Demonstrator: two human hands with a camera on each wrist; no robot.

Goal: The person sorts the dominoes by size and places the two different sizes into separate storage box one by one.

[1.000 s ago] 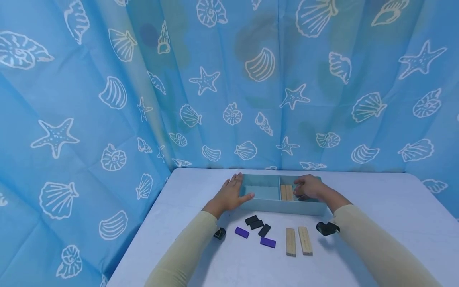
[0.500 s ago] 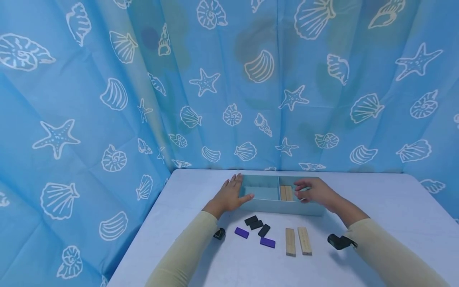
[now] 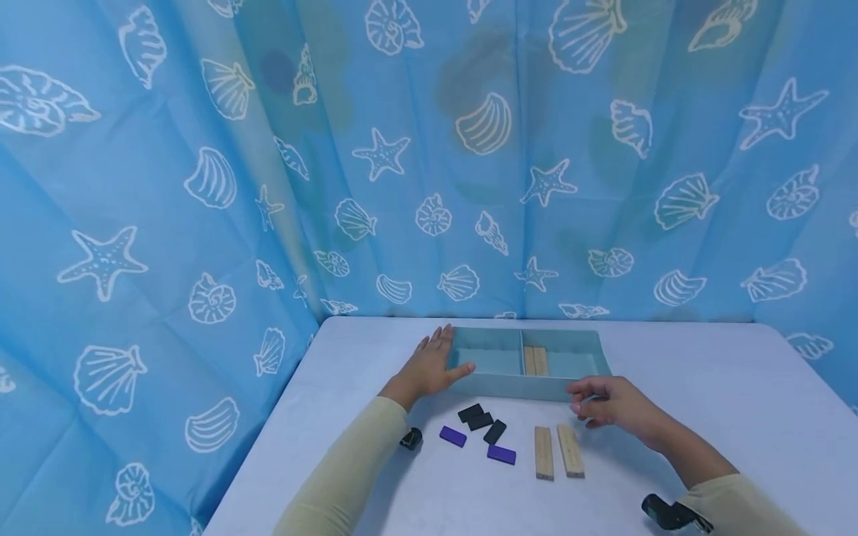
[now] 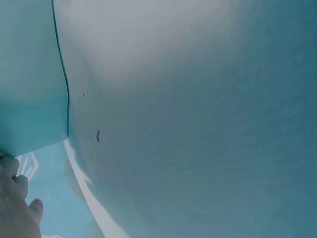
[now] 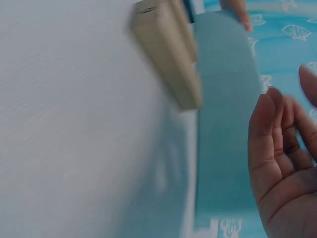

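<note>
A pale teal box point(image 3: 516, 385) with one divider stands near the far side of the table. Two wooden blocks point(image 3: 535, 360) lie side by side in its right compartment, against the divider. My left hand point(image 3: 429, 365) rests on the box's left end, fingers straight and thumb over the front rim. Just in front of the box's right front corner is my right hand point(image 3: 613, 406), holding nothing, its fingers loosely bent. In the right wrist view the right hand point(image 5: 285, 163) shows an empty palm beside the box wall point(image 5: 225, 114). Two more wooden blocks point(image 3: 544, 452) lie on the table near it.
Several black blocks point(image 3: 494, 432) and two purple blocks point(image 3: 501, 454) lie on the white table point(image 3: 415, 499) in front of the box, left of the wooden blocks. A blue shell-patterned curtain point(image 3: 429, 186) hangs behind and to the left.
My right hand has come out of the box's right compartment, moving toward me and to the right, leaving the two wooden blocks inside. My left hand has stayed on the box.
</note>
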